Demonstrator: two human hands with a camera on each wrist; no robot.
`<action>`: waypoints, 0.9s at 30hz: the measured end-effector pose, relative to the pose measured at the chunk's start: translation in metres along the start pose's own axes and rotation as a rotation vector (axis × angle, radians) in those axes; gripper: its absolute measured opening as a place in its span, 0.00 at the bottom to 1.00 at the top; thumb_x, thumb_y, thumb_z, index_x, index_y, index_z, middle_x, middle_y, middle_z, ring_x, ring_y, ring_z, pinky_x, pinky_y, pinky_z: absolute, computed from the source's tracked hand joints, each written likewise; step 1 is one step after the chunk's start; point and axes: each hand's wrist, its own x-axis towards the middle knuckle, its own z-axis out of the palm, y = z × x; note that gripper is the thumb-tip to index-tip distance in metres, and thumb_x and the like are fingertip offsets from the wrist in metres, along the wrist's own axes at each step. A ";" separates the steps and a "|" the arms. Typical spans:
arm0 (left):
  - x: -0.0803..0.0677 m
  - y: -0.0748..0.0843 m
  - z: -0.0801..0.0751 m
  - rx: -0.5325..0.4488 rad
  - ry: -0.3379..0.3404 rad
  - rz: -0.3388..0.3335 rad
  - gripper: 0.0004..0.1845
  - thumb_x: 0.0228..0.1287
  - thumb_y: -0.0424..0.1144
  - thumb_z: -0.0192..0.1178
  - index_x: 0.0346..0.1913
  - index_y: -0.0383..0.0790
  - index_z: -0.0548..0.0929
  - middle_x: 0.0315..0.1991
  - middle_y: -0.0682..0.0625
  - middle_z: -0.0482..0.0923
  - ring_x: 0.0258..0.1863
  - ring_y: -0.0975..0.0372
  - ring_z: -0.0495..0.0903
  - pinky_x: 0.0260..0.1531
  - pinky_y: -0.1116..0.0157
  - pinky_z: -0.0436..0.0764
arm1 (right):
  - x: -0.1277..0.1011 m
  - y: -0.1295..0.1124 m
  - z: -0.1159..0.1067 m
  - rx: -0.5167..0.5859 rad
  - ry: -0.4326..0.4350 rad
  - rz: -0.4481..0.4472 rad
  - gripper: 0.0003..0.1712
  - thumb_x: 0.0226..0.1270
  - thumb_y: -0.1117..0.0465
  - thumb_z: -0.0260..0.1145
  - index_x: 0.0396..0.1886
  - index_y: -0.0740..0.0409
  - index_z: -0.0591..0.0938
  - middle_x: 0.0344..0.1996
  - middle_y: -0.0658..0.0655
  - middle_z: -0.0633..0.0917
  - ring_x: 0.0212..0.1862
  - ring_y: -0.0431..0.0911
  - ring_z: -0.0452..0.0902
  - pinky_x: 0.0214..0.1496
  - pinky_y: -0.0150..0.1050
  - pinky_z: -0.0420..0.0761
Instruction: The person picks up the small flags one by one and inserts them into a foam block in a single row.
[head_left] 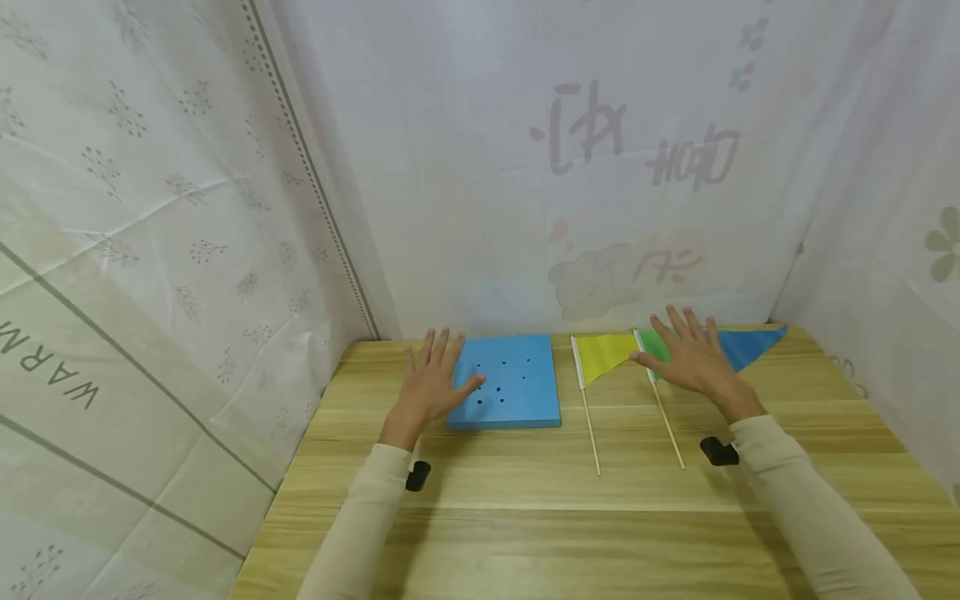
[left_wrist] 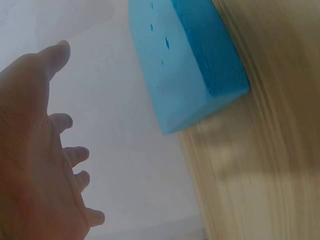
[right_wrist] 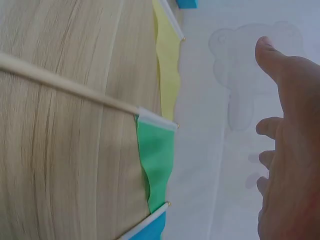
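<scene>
Wood-grain worktop is seen from the head camera, carrying a square blue foam block pierced with small holes. The left hand, fingers spread and holding nothing, hovers at its left edge. The right hand, likewise released, is spread above the green flag, between the yellow flag and the blue flag, all triangular pennants on thin wooden sticks.

Left wrist view: the block's grainy side is shown, the open palm apart from it.

Right wrist view: smooth flag cloth lies flat; the hand is held clear.
</scene>
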 end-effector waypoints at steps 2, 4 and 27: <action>-0.002 0.003 0.003 0.007 -0.003 0.003 0.51 0.76 0.73 0.50 0.89 0.52 0.47 0.90 0.45 0.37 0.89 0.45 0.34 0.81 0.30 0.36 | -0.001 -0.005 0.003 0.010 0.006 -0.002 0.56 0.79 0.27 0.54 0.88 0.60 0.53 0.86 0.74 0.44 0.84 0.76 0.34 0.80 0.79 0.29; -0.004 0.006 0.007 0.014 -0.003 0.010 0.50 0.76 0.73 0.50 0.89 0.50 0.49 0.89 0.45 0.38 0.89 0.45 0.34 0.82 0.30 0.38 | -0.003 -0.009 0.007 0.027 0.012 -0.006 0.55 0.79 0.28 0.54 0.88 0.61 0.54 0.86 0.74 0.46 0.84 0.76 0.36 0.81 0.78 0.32; -0.036 0.044 0.076 -0.085 0.041 0.081 0.37 0.82 0.58 0.55 0.83 0.44 0.66 0.84 0.37 0.60 0.85 0.41 0.56 0.81 0.35 0.58 | -0.022 -0.082 0.087 0.217 0.033 0.035 0.19 0.79 0.46 0.67 0.34 0.56 0.83 0.26 0.52 0.83 0.25 0.45 0.74 0.28 0.39 0.73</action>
